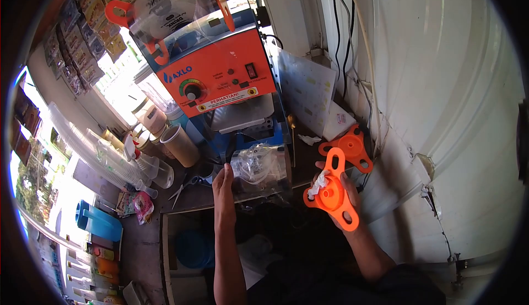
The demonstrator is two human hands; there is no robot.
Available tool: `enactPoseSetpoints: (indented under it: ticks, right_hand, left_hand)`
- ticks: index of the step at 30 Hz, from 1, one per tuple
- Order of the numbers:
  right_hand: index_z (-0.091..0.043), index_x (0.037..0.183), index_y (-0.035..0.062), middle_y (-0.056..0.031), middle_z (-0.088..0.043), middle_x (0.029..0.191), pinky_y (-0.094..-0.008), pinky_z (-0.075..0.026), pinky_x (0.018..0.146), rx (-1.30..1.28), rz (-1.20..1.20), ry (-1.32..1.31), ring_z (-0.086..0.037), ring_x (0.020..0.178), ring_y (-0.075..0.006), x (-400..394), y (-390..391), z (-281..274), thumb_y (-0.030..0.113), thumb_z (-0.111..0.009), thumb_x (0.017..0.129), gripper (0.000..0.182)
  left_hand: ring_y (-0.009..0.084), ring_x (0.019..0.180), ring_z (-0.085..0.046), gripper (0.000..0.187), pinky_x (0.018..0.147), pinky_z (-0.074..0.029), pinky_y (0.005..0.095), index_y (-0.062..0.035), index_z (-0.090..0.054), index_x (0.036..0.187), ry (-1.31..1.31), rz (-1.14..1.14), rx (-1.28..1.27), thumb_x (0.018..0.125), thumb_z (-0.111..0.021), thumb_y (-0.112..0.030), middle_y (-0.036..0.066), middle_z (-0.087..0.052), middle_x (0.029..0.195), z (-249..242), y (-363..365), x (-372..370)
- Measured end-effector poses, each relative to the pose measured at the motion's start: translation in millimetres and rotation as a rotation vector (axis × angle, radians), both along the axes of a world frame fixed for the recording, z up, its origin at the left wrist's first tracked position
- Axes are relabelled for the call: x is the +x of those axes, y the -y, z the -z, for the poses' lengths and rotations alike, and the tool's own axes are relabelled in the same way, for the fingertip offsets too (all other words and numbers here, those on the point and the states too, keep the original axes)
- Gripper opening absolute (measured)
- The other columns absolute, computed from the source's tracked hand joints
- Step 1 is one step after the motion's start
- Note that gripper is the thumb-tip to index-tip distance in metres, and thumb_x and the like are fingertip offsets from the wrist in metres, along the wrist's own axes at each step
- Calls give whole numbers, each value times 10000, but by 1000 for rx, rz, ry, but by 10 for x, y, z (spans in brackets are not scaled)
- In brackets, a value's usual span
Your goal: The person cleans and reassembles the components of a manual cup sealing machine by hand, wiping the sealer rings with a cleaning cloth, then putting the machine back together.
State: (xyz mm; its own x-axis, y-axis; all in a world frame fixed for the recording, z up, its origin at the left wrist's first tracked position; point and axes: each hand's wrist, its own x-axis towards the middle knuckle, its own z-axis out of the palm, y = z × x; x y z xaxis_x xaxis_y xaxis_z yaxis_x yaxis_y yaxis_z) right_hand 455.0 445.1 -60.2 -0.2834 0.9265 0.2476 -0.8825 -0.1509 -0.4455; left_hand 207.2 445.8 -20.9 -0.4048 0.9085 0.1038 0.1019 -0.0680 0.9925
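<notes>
My right hand point(348, 192) grips an orange three-armed plastic roll holder point(331, 193) from behind; most of its fingers are hidden. A crumpled white tissue point(318, 184) is pressed against the holder's left side. My left hand point(222, 186) points upward, fingers stretched out against the left end of a clear crumpled film roll point(259, 167). This roll lies at the front of an orange and blue cup sealing machine point(217, 76), below a black handle point(228, 150). A second orange roll holder point(352, 148) lies on the counter behind my right hand.
Printed film point(171, 13) is mounted atop the machine. Left of it are brown canisters point(180, 146), stacked clear cups point(91, 145), scissors point(184, 186) and a blue jug point(99, 221). Papers point(308, 79) lean against the white wall point(441, 112) at right, where cables hang.
</notes>
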Motion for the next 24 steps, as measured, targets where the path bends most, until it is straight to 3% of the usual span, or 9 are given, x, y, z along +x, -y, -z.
enactPoseSetpoints:
  ticks: [2, 5, 9, 11, 14, 19, 21, 23, 24]
  right_hand:
    - [-352, 1342, -53, -54, -521, 898, -340, -474, 782, 33, -18, 68, -536, 814, -161, -5, -17, 9, 360, -484, 976, 568]
    - [-372, 1340, -56, -37, -510, 876, -320, -478, 761, 51, 42, 191, -531, 789, -137, -48, -38, -55, 326, -513, 972, 549]
    - [-363, 1384, -48, -27, -485, 966, -271, -416, 818, 293, 272, 510, -493, 861, -112, -108, -105, -173, 265, -508, 978, 534]
    - [-376, 1391, -28, -33, -474, 1028, -260, -389, 841, 375, 283, 545, -467, 914, -111, -130, -165, -249, 248, -526, 959, 534]
    - [-410, 1379, -10, -95, -481, 1078, -320, -391, 893, 636, 427, 920, -466, 1009, -185, -146, -210, -416, 238, -563, 912, 551]
    - [-388, 1396, -13, -152, -455, 1144, -379, -371, 957, 693, 425, 926, -454, 1095, -254, -135, -179, -501, 294, -576, 895, 617]
    - [-381, 1402, -12, -167, -444, 1164, -392, -364, 972, 703, 401, 941, -445, 1120, -267, -138, -160, -510, 313, -579, 892, 636]
    - [-380, 1402, -11, -173, -440, 1176, -400, -364, 973, 769, 501, 973, -440, 1125, -275, -167, -131, -506, 321, -568, 895, 635]
    - [-380, 1402, -11, -173, -440, 1176, -400, -364, 973, 771, 503, 974, -440, 1125, -275, -163, -136, -516, 321, -568, 895, 635]
  left_hand:
    - [67, 786, -496, 309, 738, -394, 231, -19, -621, 936, 253, 83, 28, 990, -512, -302, -5, -607, 876, 24, -49, 34]
    - [68, 821, -538, 303, 764, -420, 236, -15, -626, 976, 338, 185, 18, 989, -511, -295, 3, -621, 888, 299, -189, -92]
    - [91, 863, -584, 316, 787, -464, 262, -10, -616, 1020, 473, 212, 55, 983, -521, -309, 23, -638, 923, 122, 16, 91]
    - [113, 899, -606, 329, 796, -496, 292, -7, -601, 1052, 512, 179, 28, 979, -524, -319, 41, -644, 964, 22, 168, 149]
    - [146, 943, -605, 317, 840, -489, 314, -19, -573, 1092, 593, 146, 7, 982, -516, -311, 54, -625, 1012, -24, 304, 156]
    - [179, 973, -594, 311, 868, -478, 324, -24, -548, 1136, 692, 162, 72, 996, -485, -295, 67, -604, 1029, -276, 456, 240]
    - [192, 993, -592, 354, 876, -479, 330, -23, -537, 1162, 406, 157, 128, 1001, -463, -330, 75, -595, 1045, -251, 489, 212]
    - [189, 984, -596, 364, 871, -484, 337, -28, -543, 1149, 388, 103, 81, 1006, -444, -348, 70, -596, 1030, -268, 490, 239]
    - [185, 982, -599, 359, 866, -487, 338, -27, -544, 1143, 508, 118, 59, 1005, -446, -344, 71, -600, 1036, -296, 496, 253]
